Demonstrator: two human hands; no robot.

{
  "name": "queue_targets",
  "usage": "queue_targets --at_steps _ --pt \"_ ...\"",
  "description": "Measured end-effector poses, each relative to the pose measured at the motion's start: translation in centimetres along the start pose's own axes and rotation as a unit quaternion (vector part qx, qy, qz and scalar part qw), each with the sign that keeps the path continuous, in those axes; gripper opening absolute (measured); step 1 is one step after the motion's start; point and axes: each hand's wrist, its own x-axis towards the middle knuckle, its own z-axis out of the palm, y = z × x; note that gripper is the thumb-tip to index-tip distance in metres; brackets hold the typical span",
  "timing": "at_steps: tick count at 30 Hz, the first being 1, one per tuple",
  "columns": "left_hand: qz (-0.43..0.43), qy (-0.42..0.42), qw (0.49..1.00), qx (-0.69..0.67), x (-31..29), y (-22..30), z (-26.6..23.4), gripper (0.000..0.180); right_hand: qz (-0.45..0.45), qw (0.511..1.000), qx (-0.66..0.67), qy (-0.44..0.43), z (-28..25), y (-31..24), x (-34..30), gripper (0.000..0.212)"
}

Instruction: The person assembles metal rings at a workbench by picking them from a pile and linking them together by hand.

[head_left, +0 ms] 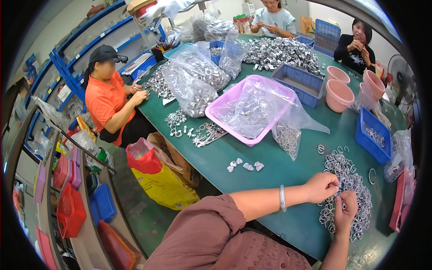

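Silver-coloured, curved metal rings (359, 194) | lying heaped on the broad green counter (216, 168), under and beside both hands | left hand (323, 186) and right hand (345, 210) hovering close together | each grip curling inward; cannot tell how fully closed, or whether holding a ring

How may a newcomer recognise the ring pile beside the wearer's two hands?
Find the green table. At its near right part, by the wearer's left hand and right hand, lies the silver ring pile. It is loose, unlike the bagged rings further left.
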Motion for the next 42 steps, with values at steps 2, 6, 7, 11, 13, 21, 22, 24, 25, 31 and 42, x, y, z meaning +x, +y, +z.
queue_targets --at_steps 2,6,7,11,13,21,22,24,25,31,42 --pt "-0.009 -0.006 1.000 -0.013 0.0 -0.2 0.2 0.014 -0.009 1.000 0.004 0.005 0.0 0.0 0.2 0.014" --pt "-0.027 -0.012 0.998 -0.051 -0.4 -0.2 0.0 0.013 -0.010 1.000 0.000 0.002 0.1 0.0 0.1 0.015" --pt "-0.040 -0.025 0.997 -0.063 -0.5 -0.2 -0.2 0.013 -0.005 1.000 0.001 -0.005 0.0 0.0 0.1 0.015" --pt "-0.031 -0.034 0.998 -0.052 -0.9 -0.8 -0.8 0.014 -0.004 1.000 0.005 -0.016 0.4 -0.2 0.1 0.015" --pt "-0.013 -0.046 0.999 -0.021 -1.0 -1.2 -1.0 0.015 -0.003 1.000 0.004 -0.023 0.5 -0.1 0.1 0.015" --pt "0.033 -0.037 0.999 -0.002 -1.2 -1.4 -1.0 0.016 0.011 0.999 0.000 -0.035 0.5 -0.2 0.2 0.015" --pt "0.031 -0.038 0.999 -0.006 -1.2 -1.4 -1.0 0.016 0.012 0.999 0.000 -0.034 0.5 -0.3 0.2 0.015" --pt "0.025 -0.040 0.999 -0.009 -1.3 -1.5 -0.9 0.016 0.012 0.999 -0.002 -0.038 0.6 -0.5 0.4 0.015" --pt "0.017 -0.041 0.999 -0.013 -1.3 -1.4 -1.0 0.016 0.013 0.999 -0.003 -0.036 0.6 -0.6 0.4 0.015" --pt "0.023 -0.036 0.999 -0.012 -1.4 -1.2 -1.0 0.018 0.002 0.999 0.000 -0.035 0.5 -0.6 0.3 0.015" --pt "0.007 -0.034 0.999 -0.002 -1.3 -1.6 -0.9 0.021 -0.013 0.999 -0.004 -0.034 0.6 -0.6 0.4 0.015"
